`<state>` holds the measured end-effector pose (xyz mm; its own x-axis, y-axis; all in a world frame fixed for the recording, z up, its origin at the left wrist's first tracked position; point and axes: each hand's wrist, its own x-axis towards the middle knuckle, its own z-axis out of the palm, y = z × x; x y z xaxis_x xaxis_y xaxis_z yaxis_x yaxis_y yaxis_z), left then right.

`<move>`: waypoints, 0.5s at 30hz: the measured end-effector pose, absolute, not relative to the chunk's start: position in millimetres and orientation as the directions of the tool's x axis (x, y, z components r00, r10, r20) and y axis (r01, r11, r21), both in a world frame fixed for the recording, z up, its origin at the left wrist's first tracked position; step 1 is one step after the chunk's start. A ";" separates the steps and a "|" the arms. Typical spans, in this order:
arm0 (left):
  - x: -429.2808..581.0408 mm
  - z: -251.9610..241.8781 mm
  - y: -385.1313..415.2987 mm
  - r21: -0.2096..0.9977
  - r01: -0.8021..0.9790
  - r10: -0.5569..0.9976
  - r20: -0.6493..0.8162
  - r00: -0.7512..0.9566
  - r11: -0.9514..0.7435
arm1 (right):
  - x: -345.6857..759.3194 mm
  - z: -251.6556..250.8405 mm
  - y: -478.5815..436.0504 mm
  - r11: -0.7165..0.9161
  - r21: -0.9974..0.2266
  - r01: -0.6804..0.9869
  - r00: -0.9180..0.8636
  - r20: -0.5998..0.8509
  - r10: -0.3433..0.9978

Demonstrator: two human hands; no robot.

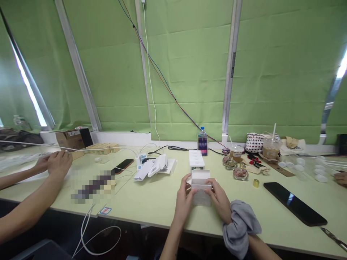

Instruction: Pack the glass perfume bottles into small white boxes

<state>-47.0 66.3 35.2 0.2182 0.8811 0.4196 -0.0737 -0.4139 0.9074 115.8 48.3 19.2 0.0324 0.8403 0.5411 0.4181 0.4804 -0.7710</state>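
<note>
Between my two hands is a small white box [201, 198], held near the front edge of the table with its upper flap raised. My left hand [184, 193] grips its left side, thumb on the near face. On the right side, my right hand [218, 196] grips it the same way; a grey scrunchie [241, 225] circles that wrist. Whatever may be inside the box is hidden. Just behind it stands a white carton [196, 159]. Left of my hands lie several flattened white boxes [155, 168] in a loose pile.
At the left, a co-worker's hands [58, 162] work over the table. A black phone [295, 203] lies to the right, near a small gold lid [256, 183] and a glass dish [240, 173]. Behind are a bottle [202, 141] and an iced drink [271, 147]. White cables [89, 231] hang off the front edge.
</note>
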 end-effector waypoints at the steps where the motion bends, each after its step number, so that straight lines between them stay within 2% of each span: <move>1: -47.3 35.2 66.0 0.914 -0.094 0.890 0.406 0.208 -0.395 | 115.5 19.2 47.4 0.470 -0.797 0.379 0.041 0.522 0.852; 5: -49.2 36.1 65.9 0.929 -0.121 0.912 0.368 0.182 -0.350 | 118.5 19.5 46.2 0.454 -0.839 0.299 0.084 0.497 0.863; 12: -50.0 28.3 71.5 0.959 -0.080 0.935 0.284 0.213 -0.273 | 149.7 22.7 58.5 0.435 -0.796 0.422 0.324 0.580 0.747; 15: -54.4 25.5 73.8 0.952 -0.199 0.934 0.275 0.227 -0.232 | 175.9 25.2 65.5 0.373 -0.797 0.476 0.404 0.575 0.712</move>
<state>-54.4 73.8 25.5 0.2270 0.9343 0.2748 -0.1987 -0.2318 0.9523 175.9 65.5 25.2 0.4039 0.7119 0.5745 0.4757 0.3730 -0.7966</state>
